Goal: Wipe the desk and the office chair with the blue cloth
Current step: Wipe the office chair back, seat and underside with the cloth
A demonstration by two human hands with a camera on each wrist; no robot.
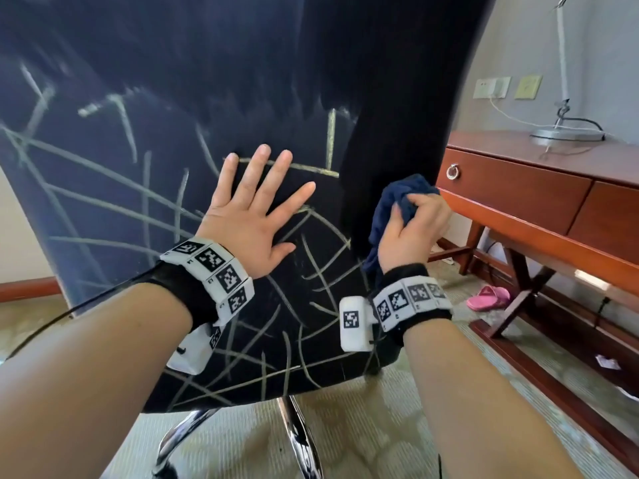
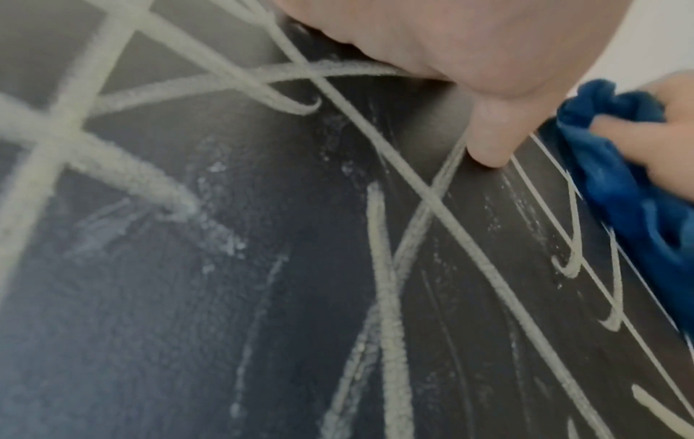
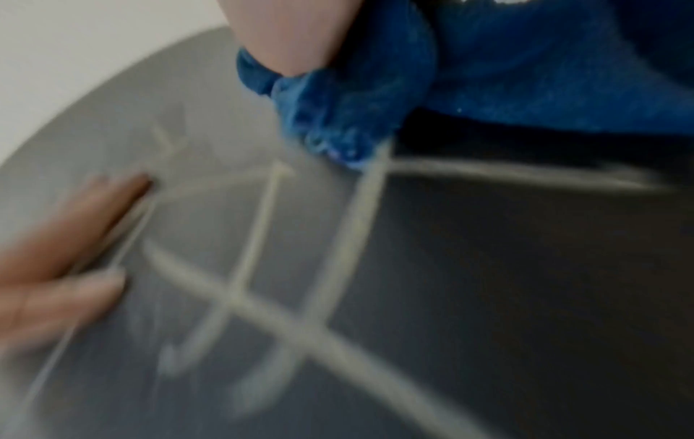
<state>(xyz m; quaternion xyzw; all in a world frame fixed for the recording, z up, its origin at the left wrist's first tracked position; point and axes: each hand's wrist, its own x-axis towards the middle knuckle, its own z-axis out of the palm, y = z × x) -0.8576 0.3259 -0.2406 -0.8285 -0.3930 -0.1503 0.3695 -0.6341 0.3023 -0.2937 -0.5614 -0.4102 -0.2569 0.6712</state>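
The blue cloth [image 1: 403, 205] is bunched up and gripped in the right hand [image 1: 411, 233], whose fingers [image 1: 423, 202] are curled tightly round it; a loose end hangs below the wrist. The cloth is held against the right edge of the office chair [image 1: 145, 140], at the point where a cleaner, dark strip of the backrest meets the scribbled part. In the right wrist view the cloth's folds [image 3: 338, 118] are seen touching a pale line on the dark surface. The chair's black back is covered in crossing pale chalk-like lines [image 2: 386, 267], with smeared patches between them. The left hand [image 1: 252, 216] is laid flat on the backrest, fingers [image 1: 273, 174] straight and spread apart, the thumb pressed to the surface. Below the seat, chrome legs [image 1: 297, 433] are seen on a patterned carpet [image 1: 363, 426]. To the right stands the wooden desk [image 1: 511, 191] with a ring-pull drawer; a lamp base [image 1: 567, 133] rests on its tabletop. A pink slipper [image 1: 487, 297] lies on the floor under the desk.
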